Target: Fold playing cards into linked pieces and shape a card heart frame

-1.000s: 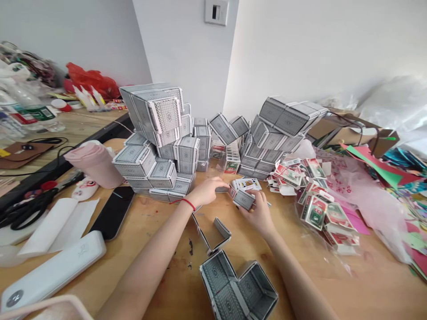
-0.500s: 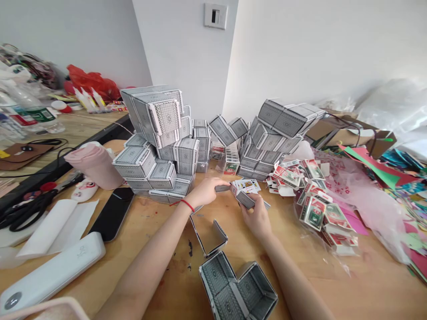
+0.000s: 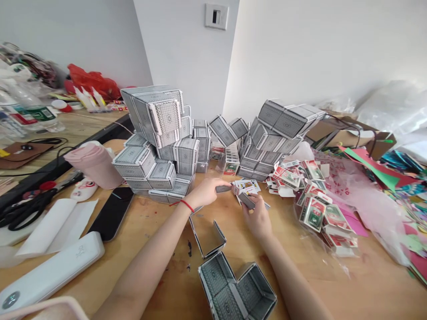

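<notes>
My left hand (image 3: 205, 193), with a red string on its wrist, is closed on a grey-backed playing card (image 3: 224, 189). Just to the right, my right hand (image 3: 258, 220) grips a few grey-backed playing cards (image 3: 246, 200). Both sets of cards come close together at a small red-and-white piece; whether they touch I cannot tell. Face-up cards (image 3: 249, 183) lie on the table behind my right hand. Nearer to me, between my forearms, stand a folded card frame (image 3: 218, 233) and an open box form made of joined cards (image 3: 216, 275).
Stacked card boxes rise at the left (image 3: 163, 118) and right (image 3: 283, 118). Opened card packs (image 3: 313, 212) lie in a heap on the right beside a pink plastic bag (image 3: 360, 191). On the left are a pink cup (image 3: 95, 164), a phone (image 3: 113, 213), scissors (image 3: 30, 211) and a white device (image 3: 53, 271).
Both hands stay in nearly the same place. The cards in my right hand have tilted slightly, and the view has shifted a little.
</notes>
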`<state>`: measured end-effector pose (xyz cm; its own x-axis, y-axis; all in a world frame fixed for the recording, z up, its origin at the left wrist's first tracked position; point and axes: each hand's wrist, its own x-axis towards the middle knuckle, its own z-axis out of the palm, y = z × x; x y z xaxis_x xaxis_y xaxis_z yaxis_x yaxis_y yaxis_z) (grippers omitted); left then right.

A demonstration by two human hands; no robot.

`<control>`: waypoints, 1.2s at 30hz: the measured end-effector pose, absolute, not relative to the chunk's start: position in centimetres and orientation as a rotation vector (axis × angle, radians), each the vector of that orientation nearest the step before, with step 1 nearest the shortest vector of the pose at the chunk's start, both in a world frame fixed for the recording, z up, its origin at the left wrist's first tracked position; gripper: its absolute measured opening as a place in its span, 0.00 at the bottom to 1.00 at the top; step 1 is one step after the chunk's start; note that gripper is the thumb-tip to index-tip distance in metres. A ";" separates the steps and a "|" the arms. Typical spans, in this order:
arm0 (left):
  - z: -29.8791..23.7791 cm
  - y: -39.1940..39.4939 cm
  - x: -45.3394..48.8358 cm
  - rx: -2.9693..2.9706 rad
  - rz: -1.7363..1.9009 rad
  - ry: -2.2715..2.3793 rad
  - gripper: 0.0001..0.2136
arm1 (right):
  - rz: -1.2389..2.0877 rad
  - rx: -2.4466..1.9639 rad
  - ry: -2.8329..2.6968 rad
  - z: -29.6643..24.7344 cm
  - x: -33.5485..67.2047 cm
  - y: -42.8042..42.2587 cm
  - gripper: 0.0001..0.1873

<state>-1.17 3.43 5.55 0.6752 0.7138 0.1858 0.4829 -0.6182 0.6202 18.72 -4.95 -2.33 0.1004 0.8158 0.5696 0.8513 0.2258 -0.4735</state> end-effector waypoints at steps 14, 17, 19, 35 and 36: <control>5.8 3.2 -1.0 2.324 0.526 0.923 0.29 | -0.057 -1.603 -1.776 -2.4 19.0 -4.9 0.12; 5.7 3.3 -1.1 2.322 0.511 0.931 0.29 | -0.026 -1.595 -1.735 -2.2 18.8 -4.8 0.14; 5.8 3.3 -1.2 2.323 0.508 0.945 0.29 | -0.002 -1.598 -1.715 -2.1 18.9 -4.8 0.15; 5.6 3.8 -1.5 2.306 0.625 0.937 0.27 | 0.186 -1.689 -1.658 -1.9 19.0 -5.1 0.13; 5.6 3.8 -1.5 2.308 0.625 0.938 0.27 | 0.151 -1.686 -1.675 -1.9 19.0 -5.2 0.13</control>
<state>-1.51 3.82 5.56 0.6457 0.7357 0.2044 0.4716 -0.5948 0.6510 18.98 -5.16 -1.88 0.1398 0.9027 0.4069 0.8153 0.1283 -0.5646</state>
